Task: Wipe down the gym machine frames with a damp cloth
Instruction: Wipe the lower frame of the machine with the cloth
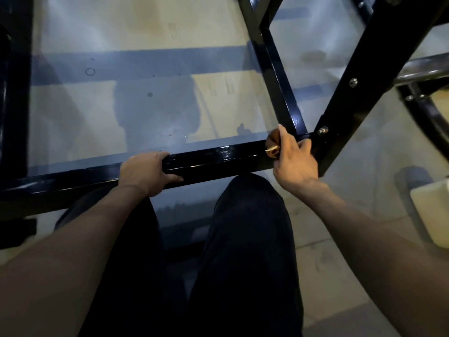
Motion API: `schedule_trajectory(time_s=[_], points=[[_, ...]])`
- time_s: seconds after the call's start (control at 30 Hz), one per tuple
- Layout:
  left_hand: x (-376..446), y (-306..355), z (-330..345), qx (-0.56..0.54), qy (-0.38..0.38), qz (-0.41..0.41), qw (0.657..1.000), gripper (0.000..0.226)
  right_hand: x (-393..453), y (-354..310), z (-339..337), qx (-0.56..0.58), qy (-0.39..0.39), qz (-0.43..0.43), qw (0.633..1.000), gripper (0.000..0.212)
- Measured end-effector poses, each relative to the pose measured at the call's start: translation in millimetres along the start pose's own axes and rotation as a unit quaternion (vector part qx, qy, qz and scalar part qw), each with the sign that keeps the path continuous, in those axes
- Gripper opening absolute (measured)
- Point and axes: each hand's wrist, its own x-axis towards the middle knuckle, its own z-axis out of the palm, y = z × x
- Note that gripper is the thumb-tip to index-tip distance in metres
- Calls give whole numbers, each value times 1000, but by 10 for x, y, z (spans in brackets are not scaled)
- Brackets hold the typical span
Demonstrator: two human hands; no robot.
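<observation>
Here two hands work along one low black bar (213,159) of the frame, which crosses the view just past the person's two dark-trousered knees (247,229). The left hand (145,172) wraps over the bar, fingers curled across its top and thumb on the near face. The right hand (295,159) pinches one small brown cloth (273,144) and presses it on the bar's right end, next to the joint where two slanted black beams (359,93) meet it. Three bolts (323,130) show on the nearer beam. One pale container (432,215) sits on the floor (145,32) at far right.
</observation>
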Motion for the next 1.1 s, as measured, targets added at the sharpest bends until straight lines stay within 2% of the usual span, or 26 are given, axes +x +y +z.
schedule_trajectory(time_s=[0.07, 0.17, 0.2, 0.27, 0.37, 0.47, 0.57, 0.6, 0.67, 0.73, 0.77, 0.87, 0.97, 1.0, 1.1], points=[[-2, 7, -1, -5, -2, -2, 1000, 72, 113, 261, -69, -33, 5, 44, 998, 79], [7, 7, -6, -16, -2, -3, 1000, 69, 369, 402, -116, -56, 31, 115, 991, 66], [7, 5, -3, -17, -2, -3, 1000, 68, 380, 343, -104, -45, 35, 115, 992, 62], [1, 2, 0, -16, -2, -3, 1000, 66, 287, 206, -40, -30, 38, 57, 997, 60], [9, 3, -5, -18, -3, -4, 1000, 64, 120, 258, -2, -56, 5, -37, 998, 69], [2, 0, 8, -30, -3, -2, 1000, 63, 334, 517, -85, -125, 14, 34, 991, 78], [8, 0, 23, -38, -1, -4, 999, 63, 467, 401, -132, -131, 17, 113, 985, 79], [12, -3, 26, -39, 0, -4, 999, 62, 435, 274, -87, -117, 15, 113, 987, 72], [13, -6, 30, -39, 3, -2, 999, 61, 300, 68, 31, -93, 10, 45, 995, 60], [27, -10, 36, -37, 8, 1, 999, 61, 233, 91, 67, -97, -4, -37, 995, 61], [29, -17, 41, -36, 8, 1, 999, 61, 271, 190, 16, -100, -9, -43, 994, 62], [31, -26, 57, -34, 9, 4, 999, 61, 518, 555, -185, -119, -2, 57, 991, 63], [36, -34, 54, -31, 9, 4, 999, 60, 496, 354, -76, -139, 15, 126, 982, 68], [39, -33, 55, -30, 8, 4, 1000, 60, 431, 227, 20, -138, 21, 120, 983, 71], [47, -41, 78, -19, 16, 9, 1000, 64, 296, 123, 152, -124, 5, 16, 992, 75]])
